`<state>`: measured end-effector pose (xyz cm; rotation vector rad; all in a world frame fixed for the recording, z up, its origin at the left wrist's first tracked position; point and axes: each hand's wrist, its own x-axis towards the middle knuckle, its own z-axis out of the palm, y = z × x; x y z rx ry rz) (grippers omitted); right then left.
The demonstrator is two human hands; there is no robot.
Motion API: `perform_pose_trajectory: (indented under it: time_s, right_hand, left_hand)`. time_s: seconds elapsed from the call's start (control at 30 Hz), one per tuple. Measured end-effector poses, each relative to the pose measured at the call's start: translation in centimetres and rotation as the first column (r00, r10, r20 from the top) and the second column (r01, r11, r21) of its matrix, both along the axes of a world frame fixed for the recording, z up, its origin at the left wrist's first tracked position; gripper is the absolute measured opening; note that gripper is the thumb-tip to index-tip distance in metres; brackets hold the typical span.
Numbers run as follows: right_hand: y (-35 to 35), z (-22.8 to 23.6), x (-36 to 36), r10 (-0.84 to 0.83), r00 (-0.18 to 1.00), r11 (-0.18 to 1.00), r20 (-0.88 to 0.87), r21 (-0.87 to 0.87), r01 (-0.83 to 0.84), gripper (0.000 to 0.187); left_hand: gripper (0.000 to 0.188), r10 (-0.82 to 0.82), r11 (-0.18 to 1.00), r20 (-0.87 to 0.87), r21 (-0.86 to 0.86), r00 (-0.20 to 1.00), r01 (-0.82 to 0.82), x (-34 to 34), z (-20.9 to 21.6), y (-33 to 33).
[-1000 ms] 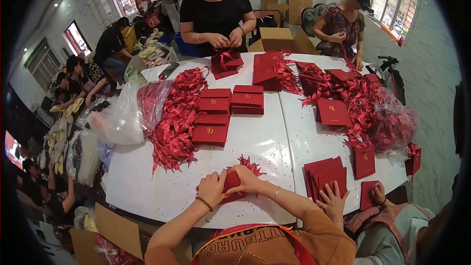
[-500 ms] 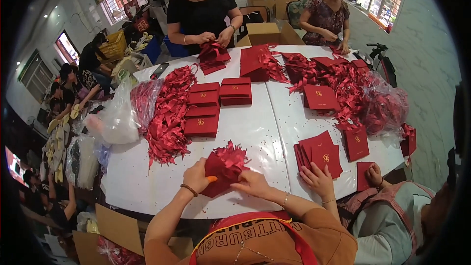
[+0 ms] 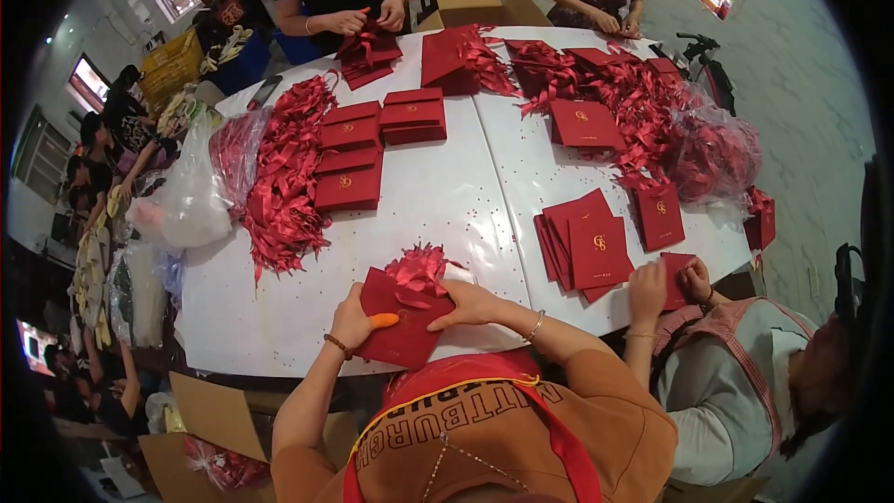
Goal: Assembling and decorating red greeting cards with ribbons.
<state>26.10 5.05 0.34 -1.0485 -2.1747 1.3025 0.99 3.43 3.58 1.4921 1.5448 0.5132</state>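
At the near edge of the table I hold a bundle of flat red paper gift bags (image 3: 399, 333), with red satin ribbons (image 3: 417, 272) bunched at the top. My left hand (image 3: 352, 321) grips the left side, its thumb in an orange finger cover pressed on the front. Around the right edge closes my right hand (image 3: 468, 304), thumb over the front face. How many bags are in the bundle cannot be made out. Farther off on my left stand stacks of folded red bags (image 3: 348, 179) beside a long heap of red ribbons (image 3: 284, 177).
The white table (image 3: 447, 224) is dotted with small specks. To the right lie fanned red bags (image 3: 598, 247), near a co-worker's hands holding another bag (image 3: 680, 281). Plastic-wrapped ribbons (image 3: 717, 154) sit at the far right. An open carton (image 3: 209, 410) stands below left.
The bundle now faces me more squarely, and my right hand has moved up its right edge. The co-worker's hand beside me has left the fanned bags for another bag. The view has shifted.
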Motion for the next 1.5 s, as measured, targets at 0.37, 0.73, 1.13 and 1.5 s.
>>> perform_pose_trajectory:
  time_s: [0.37,0.73,1.13,1.5]
  right_hand:
    - [3.0,0.0,0.6,-0.304,0.943,0.704,-0.135,-0.699,0.127,0.027]
    - [1.8,-1.7,2.2,-0.448,0.894,0.739,0.002,-0.562,0.371,0.051]
    - [1.4,1.9,1.3,-0.224,0.965,0.807,-0.134,-0.58,0.107,0.058]
    - [2.4,5.9,-2.5,-0.359,0.928,0.927,0.096,0.149,0.343,0.055]
  left_hand:
    - [0.046,0.093,0.974,0.49,-0.225,0.867,0.023,-0.3,-1.8,-0.9]
    - [0.049,0.342,0.904,0.658,-0.424,0.671,-0.045,-0.3,-2.6,-0.6]
    - [0.054,0.223,0.948,0.679,-0.317,0.7,0.005,0.1,-1.3,-1.9]
    - [0.055,0.264,0.931,0.681,-0.366,0.684,0.006,0.3,-1.7,-1.9]
